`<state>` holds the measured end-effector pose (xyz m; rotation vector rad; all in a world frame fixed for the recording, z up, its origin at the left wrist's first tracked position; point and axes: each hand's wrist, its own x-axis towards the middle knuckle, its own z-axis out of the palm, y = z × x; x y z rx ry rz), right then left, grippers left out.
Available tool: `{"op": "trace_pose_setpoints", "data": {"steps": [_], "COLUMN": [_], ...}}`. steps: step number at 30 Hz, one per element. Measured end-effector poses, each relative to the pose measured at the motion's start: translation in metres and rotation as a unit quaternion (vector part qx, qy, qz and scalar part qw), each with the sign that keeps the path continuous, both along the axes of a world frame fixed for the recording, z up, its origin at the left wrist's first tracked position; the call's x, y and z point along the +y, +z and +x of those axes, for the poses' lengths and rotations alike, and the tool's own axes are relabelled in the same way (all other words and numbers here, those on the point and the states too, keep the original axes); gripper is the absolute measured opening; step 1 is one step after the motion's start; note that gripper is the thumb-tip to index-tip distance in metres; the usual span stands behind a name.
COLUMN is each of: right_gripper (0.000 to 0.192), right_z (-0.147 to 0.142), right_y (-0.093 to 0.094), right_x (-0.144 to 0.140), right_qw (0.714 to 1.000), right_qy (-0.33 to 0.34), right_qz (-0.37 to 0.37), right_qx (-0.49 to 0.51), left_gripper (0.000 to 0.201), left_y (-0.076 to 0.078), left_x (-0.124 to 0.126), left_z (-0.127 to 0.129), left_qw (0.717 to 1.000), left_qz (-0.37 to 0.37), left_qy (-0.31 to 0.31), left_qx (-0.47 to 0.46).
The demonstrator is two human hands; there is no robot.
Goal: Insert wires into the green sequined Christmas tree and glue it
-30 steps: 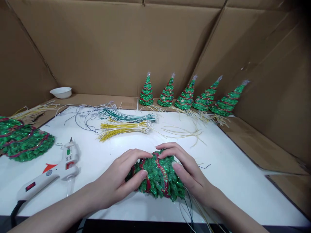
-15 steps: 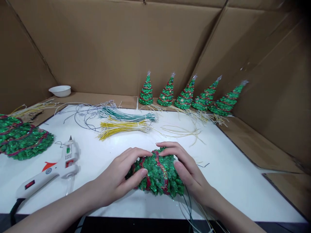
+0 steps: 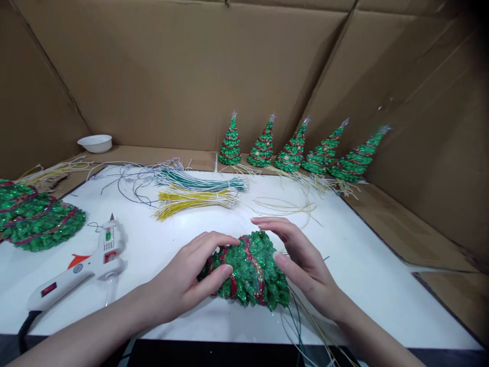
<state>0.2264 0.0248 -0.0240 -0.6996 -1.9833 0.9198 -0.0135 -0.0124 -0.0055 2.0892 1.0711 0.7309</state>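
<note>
Low at centre frame, we cup a glittery green tree (image 3: 248, 275) lying on the white table (image 3: 367, 265): our left hand (image 3: 183, 283) curls around its left side, our right hand (image 3: 301, 260) rests spread against its right edge, fingers loosely extended.

a green glitter tree (image 3: 248, 275) lying on the white board (image 3: 367, 265) is gripped by the left hand (image 3: 183, 280), while the right hand (image 3: 301, 260) is spread at its wide end. a glue gun (image 3: 82, 270) is laid at left; five small trees (image 3: 294, 153) are lined up behind.
</note>
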Motion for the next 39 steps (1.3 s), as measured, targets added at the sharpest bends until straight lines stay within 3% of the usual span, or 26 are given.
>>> {"op": "trace_pose_setpoints", "data": {"steps": [4,9,19,24,39], "right_gripper": [0.033,0.032,0.018,0.024,0.02], "right_z": [0.0,-0.003,-0.007,-0.008,-0.009], "right_y": [0.006,0.008,0.021,0.029,0.031], "right_x": [0.002,0.005,0.01,0.012,0.014], "right_qw": [0.999,0.989,0.97,0.955,0.971], "right_qy": [-0.008,-0.068,-0.13,-0.159,-0.135], "right_qz": [0.048,0.128,0.204,0.249,0.195], "right_qx": [-0.008,-0.011,0.02,0.018,0.03], "left_gripper": [0.029,0.029,0.029,0.03,0.03], "left_y": [0.0,-0.001,-0.001,-0.002,-0.003], "left_x": [0.0,0.0,0.0,0.0,0.0], "left_z": [0.0,0.0,0.001,0.0,0.001], "left_qw": [1.0,1.0,1.0,0.999,0.999], "left_qz": [0.004,0.012,0.024,0.039,0.043], "left_qy": [-0.002,-0.002,-0.005,-0.01,-0.012], "left_qx": [0.0,-0.001,-0.002,0.006,0.006]}}
